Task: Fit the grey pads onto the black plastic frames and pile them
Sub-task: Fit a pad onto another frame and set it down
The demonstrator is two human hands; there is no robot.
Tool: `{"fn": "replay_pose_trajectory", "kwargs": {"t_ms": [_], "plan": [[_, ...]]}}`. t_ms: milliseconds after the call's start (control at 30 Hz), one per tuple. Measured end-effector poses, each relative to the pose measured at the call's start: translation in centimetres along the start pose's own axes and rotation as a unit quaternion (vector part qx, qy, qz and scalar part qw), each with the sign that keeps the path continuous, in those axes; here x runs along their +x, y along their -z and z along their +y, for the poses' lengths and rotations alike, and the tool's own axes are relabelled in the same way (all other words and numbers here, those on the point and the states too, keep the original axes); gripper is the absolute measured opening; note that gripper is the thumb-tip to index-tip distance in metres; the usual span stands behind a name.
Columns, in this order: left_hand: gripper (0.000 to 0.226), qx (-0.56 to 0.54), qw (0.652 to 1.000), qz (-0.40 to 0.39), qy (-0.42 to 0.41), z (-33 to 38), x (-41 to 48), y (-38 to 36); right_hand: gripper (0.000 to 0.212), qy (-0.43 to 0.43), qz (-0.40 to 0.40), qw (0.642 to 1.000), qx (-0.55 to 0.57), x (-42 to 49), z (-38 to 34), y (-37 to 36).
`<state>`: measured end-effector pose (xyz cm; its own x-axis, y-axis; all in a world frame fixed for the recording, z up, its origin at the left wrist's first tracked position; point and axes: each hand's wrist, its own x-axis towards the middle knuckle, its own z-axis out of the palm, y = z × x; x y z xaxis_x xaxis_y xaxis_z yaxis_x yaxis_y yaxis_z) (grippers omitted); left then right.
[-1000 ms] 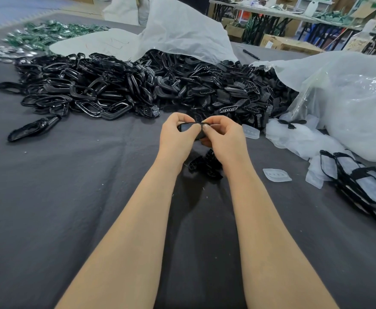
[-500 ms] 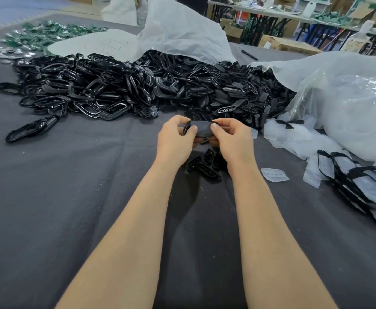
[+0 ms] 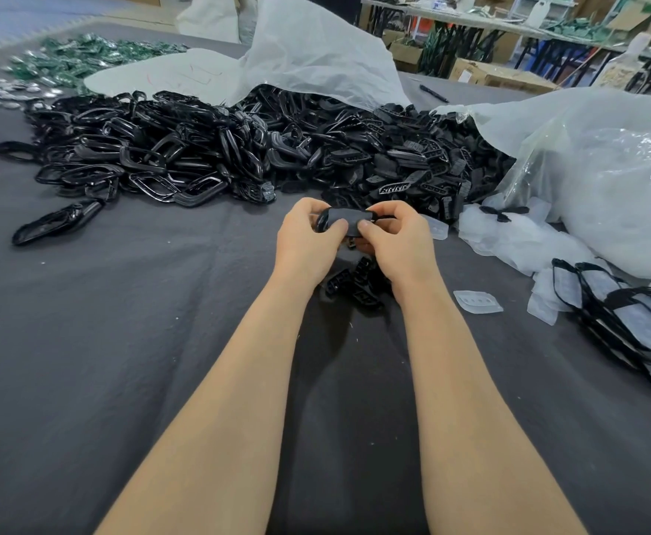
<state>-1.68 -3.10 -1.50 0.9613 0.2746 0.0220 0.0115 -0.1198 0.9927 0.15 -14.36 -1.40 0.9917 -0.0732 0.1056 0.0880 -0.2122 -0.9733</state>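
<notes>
My left hand and my right hand together grip one black plastic frame with a grey pad lying in it, thumbs pressing on top. A big heap of loose black frames spreads across the far side of the dark cloth. Translucent grey pads lie loose to the right. A row of frames fitted with pads is piled at the right edge. A few small black pieces sit under my wrists.
A large clear plastic bag bulges at the right, and a white sheet drapes over the back of the heap. Green and silver parts lie at the far left. Tables and cartons stand behind.
Both hands have tilted the frame flatter toward me, so its grey face now shows. My thumbs have shifted onto its top.
</notes>
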Motion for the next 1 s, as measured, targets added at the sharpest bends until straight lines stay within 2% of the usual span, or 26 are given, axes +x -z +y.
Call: {"fn": "replay_pose_trajectory", "kwargs": {"t_ms": [300,533,667,733,933,1000], "plan": [[0.014,0.019,1.0,0.003,0.013,-0.17,0.25,-0.27,0.019,-0.022,-0.025,0.999,0.021,-0.01,-0.18,0.11],[0.013,-0.064,0.997,-0.02,0.032,-0.37,0.31,0.08,0.02,-0.022,0.01,1.0,0.007,-0.06,-0.23,0.53],[0.025,-0.045,0.999,0.0,0.019,-0.64,0.38,0.01,0.015,-0.039,-0.003,0.998,0.041,-0.05,-0.28,0.7],[0.026,-0.044,0.999,0.009,0.016,-0.65,0.37,0.04,0.018,-0.039,-0.015,0.999,0.024,-0.01,-0.23,0.76],[0.013,0.002,1.0,-0.015,-0.007,-0.36,0.04,0.12,0.019,-0.027,-0.003,0.999,-0.029,0.0,-0.1,0.52],[0.016,0.036,0.999,-0.025,-0.023,-0.26,-0.08,0.06,0.019,-0.026,0.001,0.999,-0.033,0.01,-0.11,0.46]]}}
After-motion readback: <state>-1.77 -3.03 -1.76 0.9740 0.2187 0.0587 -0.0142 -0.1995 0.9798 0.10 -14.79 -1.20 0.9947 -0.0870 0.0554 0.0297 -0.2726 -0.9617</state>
